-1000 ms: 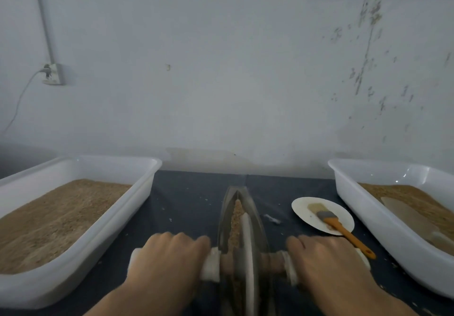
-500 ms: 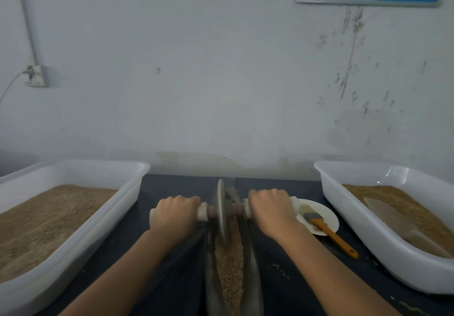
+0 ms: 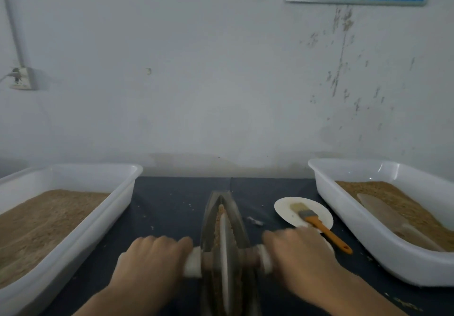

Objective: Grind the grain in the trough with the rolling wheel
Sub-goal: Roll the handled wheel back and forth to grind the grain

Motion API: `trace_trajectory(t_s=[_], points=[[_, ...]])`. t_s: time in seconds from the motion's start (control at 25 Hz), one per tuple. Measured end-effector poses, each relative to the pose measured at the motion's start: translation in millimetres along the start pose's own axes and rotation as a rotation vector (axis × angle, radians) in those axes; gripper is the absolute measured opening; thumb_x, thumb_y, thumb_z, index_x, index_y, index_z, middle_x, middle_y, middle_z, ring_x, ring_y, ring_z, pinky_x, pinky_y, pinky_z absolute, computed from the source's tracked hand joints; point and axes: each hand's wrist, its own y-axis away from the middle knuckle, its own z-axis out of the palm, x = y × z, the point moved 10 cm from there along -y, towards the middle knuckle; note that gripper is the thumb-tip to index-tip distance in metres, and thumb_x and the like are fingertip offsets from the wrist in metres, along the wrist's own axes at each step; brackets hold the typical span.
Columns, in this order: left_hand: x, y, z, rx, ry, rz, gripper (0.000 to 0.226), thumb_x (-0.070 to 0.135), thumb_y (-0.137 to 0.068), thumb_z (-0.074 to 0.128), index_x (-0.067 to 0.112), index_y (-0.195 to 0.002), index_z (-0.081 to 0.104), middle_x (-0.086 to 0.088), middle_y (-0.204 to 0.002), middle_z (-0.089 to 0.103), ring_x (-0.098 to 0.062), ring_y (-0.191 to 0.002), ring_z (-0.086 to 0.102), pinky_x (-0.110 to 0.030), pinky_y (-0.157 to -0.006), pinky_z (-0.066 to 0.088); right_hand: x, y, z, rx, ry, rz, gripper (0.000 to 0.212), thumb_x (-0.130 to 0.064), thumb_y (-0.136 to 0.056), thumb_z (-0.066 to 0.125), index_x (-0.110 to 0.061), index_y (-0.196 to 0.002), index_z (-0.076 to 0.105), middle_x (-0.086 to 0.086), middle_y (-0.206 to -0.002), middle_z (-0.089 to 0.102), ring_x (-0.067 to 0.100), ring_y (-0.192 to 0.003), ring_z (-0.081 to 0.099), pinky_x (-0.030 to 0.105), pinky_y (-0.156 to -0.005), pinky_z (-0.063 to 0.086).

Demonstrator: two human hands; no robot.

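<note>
A narrow dark boat-shaped trough point(image 3: 211, 207) lies lengthwise on the dark table, with brown grain point(image 3: 217, 227) along its groove. A thin pale rolling wheel point(image 3: 224, 246) stands upright in the groove on a wooden axle with white handle ends. My left hand point(image 3: 152, 259) grips the left handle point(image 3: 192, 261). My right hand point(image 3: 297, 256) grips the right handle point(image 3: 265, 259). Both hands are blurred by motion. The wheel sits in the near half of the trough, and the trough's near end runs out of view.
A white tub point(image 3: 118, 207) of brown grain stands at the left. A second white tub point(image 3: 348, 219) at the right holds grain and a pale scoop point(image 3: 383, 212). Between trough and right tub lies a white plate point(image 3: 287, 210) with an orange-handled brush point(image 3: 324, 229). A wall rises behind.
Half a second ago the wheel and both hands were at the trough's far end; they have now rolled back toward me, near where they were a second ago.
</note>
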Motion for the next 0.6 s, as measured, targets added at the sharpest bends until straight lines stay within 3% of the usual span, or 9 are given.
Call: trace_trajectory(t_s=[0.12,0.28,0.48,0.6], points=[[-20,-40,4,0.073,-0.011,-0.091,0.018,0.044,-0.087,0.057,0.038,-0.094,0.041,0.014,-0.090,0.058,-0.006,-0.079,0.056,-0.025,-0.072,0.045,15,-52,-14,0.190,0.104,0.066,0.024,-0.023,-0.083,0.065,-0.020,-0.103,0.052,0.003,-0.097,0.065,0.025,-0.087,0.062,0.038,-0.073,0.046],[-33,-71,-3,0.117,-0.074,-0.152,0.018,0.039,-0.083,0.059,0.033,-0.090,0.044,0.010,-0.086,0.059,-0.015,-0.075,0.055,-0.030,-0.065,0.039,25,-80,-25,0.261,0.164,0.074,0.020,-0.020,-0.081,0.066,-0.019,-0.097,0.054,0.004,-0.092,0.067,0.028,-0.082,0.064,0.037,-0.064,0.039],[-12,-15,0,0.063,-0.021,-0.042,0.028,0.046,-0.083,0.056,0.041,-0.086,0.028,0.017,-0.081,0.045,-0.006,-0.071,0.042,-0.026,-0.068,0.032,11,-10,-6,0.096,-0.034,-0.025,0.021,-0.032,-0.082,0.063,-0.030,-0.090,0.044,-0.004,-0.088,0.061,0.016,-0.076,0.056,0.034,-0.069,0.045],[-3,11,-5,-0.007,-0.034,-0.007,0.028,0.046,-0.085,0.050,0.043,-0.085,0.022,0.017,-0.086,0.046,-0.008,-0.084,0.051,-0.028,-0.070,0.029,11,16,-1,-0.070,-0.031,-0.067,0.024,-0.035,-0.083,0.058,-0.031,-0.085,0.034,-0.004,-0.091,0.059,0.019,-0.080,0.054,0.038,-0.076,0.044]])
